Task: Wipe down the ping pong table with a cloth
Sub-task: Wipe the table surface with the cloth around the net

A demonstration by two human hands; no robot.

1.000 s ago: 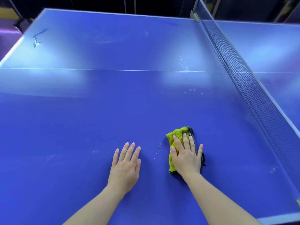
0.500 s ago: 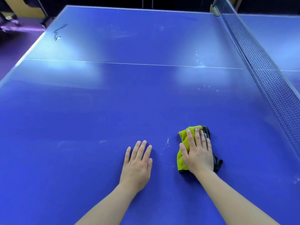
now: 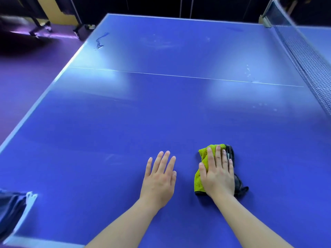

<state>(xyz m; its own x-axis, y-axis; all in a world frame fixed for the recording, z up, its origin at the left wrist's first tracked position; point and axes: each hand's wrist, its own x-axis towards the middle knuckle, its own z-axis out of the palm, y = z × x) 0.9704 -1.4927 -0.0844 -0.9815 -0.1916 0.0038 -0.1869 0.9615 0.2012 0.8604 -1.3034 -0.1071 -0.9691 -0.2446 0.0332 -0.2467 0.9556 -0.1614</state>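
Note:
A blue ping pong table [image 3: 161, 113] fills the view. My right hand [image 3: 217, 173] presses flat, fingers straight, on a folded yellow-green and dark grey cloth [image 3: 201, 179] near the table's front edge. Most of the cloth is hidden under the palm. My left hand [image 3: 159, 178] rests flat on the bare table a little to the left of the cloth, fingers straight and slightly spread. Water droplets [image 3: 249, 74] lie near the white centre line at the right, and a wet smear [image 3: 100, 42] sits near the far left corner.
The black net [image 3: 308, 65] runs along the right side, with its post [image 3: 267, 20] at the far corner. The table's left edge [image 3: 44, 93] drops to a purple floor. Dark wheeled furniture [image 3: 41, 27] stands at the far left. A bluish cloth-like thing [image 3: 12, 210] shows at bottom left.
The view has swung left, showing the table's left edge and floor. Both hands stay flat; the right hand and cloth have slid left, over the small wet marks that lay between the hands.

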